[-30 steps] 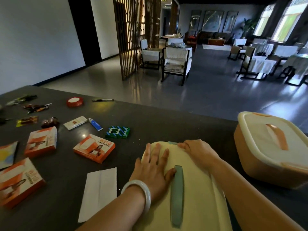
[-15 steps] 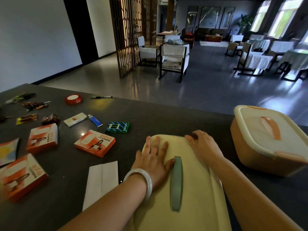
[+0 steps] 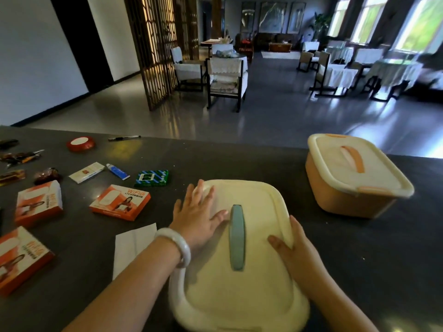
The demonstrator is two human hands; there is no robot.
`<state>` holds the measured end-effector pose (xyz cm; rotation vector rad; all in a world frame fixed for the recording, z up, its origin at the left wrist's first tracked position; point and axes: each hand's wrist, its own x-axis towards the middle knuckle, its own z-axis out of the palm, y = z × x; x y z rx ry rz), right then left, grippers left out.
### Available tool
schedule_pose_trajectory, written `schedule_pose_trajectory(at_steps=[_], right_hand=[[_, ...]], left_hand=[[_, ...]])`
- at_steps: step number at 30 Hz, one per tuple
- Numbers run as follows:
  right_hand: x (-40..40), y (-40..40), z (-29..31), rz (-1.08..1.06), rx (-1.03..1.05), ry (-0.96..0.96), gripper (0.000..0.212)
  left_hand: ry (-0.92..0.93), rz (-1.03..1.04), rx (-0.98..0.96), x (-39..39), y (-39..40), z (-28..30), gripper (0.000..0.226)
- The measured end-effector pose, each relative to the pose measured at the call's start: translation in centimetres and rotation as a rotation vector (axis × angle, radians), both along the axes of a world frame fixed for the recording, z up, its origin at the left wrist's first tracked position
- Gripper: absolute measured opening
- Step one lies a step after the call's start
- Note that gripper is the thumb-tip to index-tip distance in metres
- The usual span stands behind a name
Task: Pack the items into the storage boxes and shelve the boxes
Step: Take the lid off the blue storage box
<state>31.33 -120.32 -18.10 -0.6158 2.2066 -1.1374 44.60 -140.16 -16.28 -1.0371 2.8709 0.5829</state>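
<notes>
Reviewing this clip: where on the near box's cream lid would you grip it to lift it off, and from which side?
Probably the grey-green handle in the middle of the cream lid, taken from above. It lies as a raised bar running away from the person, so fingers could curl under it from either long side. The left hand lies flat beside it; the right hand holds the lid's right edge.

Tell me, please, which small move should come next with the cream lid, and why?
Probably lift the lid off. It is on the box, the left hand lies flat on it, the right hand holds its right edge, and the orange packets lie unpacked on the table.
</notes>
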Motion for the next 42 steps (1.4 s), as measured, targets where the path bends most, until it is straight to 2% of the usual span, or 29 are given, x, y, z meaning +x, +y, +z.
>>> schedule_pose_trajectory(at_steps=[5, 7, 11, 18, 23, 27, 34, 38, 42], right_hand=[[0.2, 0.3, 0.1, 0.007, -0.072, -0.001, 0.085], [0.2, 0.4, 0.0, 0.013, -0.093, -0.035, 0.083], [-0.3, 0.4, 0.3, 0.053, -0.097, -0.091, 0.082], [-1.8, 1.4, 1.2, 0.025, -0.117, -0.040, 0.090], [-4.9, 5.2, 3.7, -0.016, -0.153, 0.064, 0.090], [-8.3, 10.4, 5.6, -0.051, -0.132, 0.128, 0.095], [-13.5, 20.2, 5.6, -0.133, -0.010, 0.165, 0.090], [-15.1, 23.4, 3.8, -0.151, 0.043, 0.130, 0.081], [-15.8, 24.4, 0.7, -0.181, 0.070, 0.015, 0.075]], left_hand=[[0.180, 0.161, 0.330, 5.3, 2.7, -1.3, 0.085], [0.261, 0.182, 0.369, 6.3, 3.7, -1.6, 0.085], [0.419, 0.211, 0.397, 6.2, 4.8, -1.2, 0.083], [0.420, 0.240, 0.393, 5.2, 6.0, 0.6, 0.087], [0.519, 0.184, 0.277, 1.4, 8.5, 3.0, 0.088], [0.620, 0.133, 0.279, -3.5, 12.6, 3.4, 0.088], [0.636, -0.017, 0.418, -10.2, 21.6, 0.6, 0.087], [0.567, -0.016, 0.578, -12.0, 24.6, -1.6, 0.088], [0.501, 0.021, 0.600, -12.6, 26.3, -4.9, 0.089]])
